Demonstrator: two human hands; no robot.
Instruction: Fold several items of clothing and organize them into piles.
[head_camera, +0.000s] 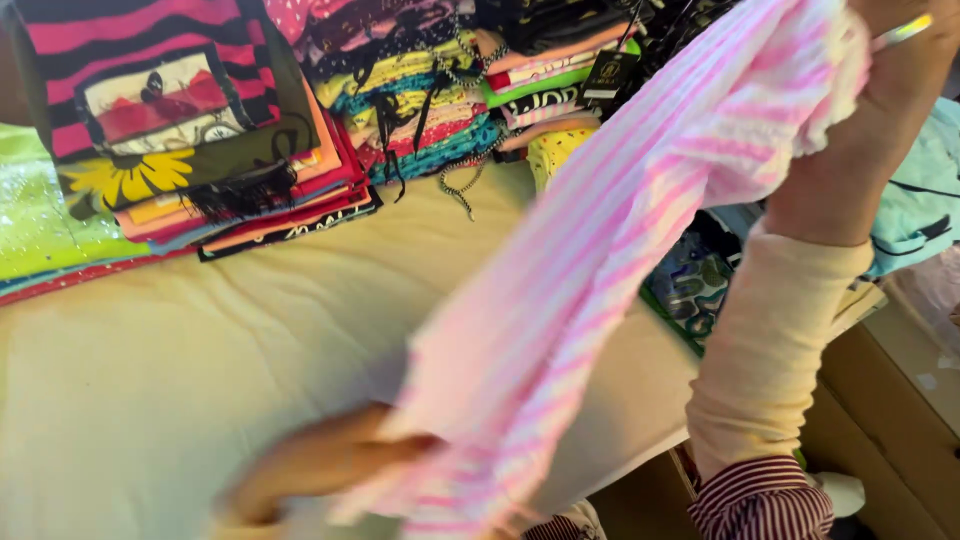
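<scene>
A pink and white striped garment (620, 230) hangs stretched diagonally over the cream table (150, 370). My right hand (880, 100) is raised at the upper right and grips the garment's top end; a ring shows on one finger. My left hand (320, 465), blurred by motion, is low near the front edge and holds the garment's lower end. A cream sleeve over a striped cuff covers my right forearm.
Stacks of folded colourful clothes (200, 150) line the back of the table, with more piles (450, 90) in the middle. A light blue garment (920, 200) lies at the right. A brown cardboard box (890, 420) stands beside the table at lower right.
</scene>
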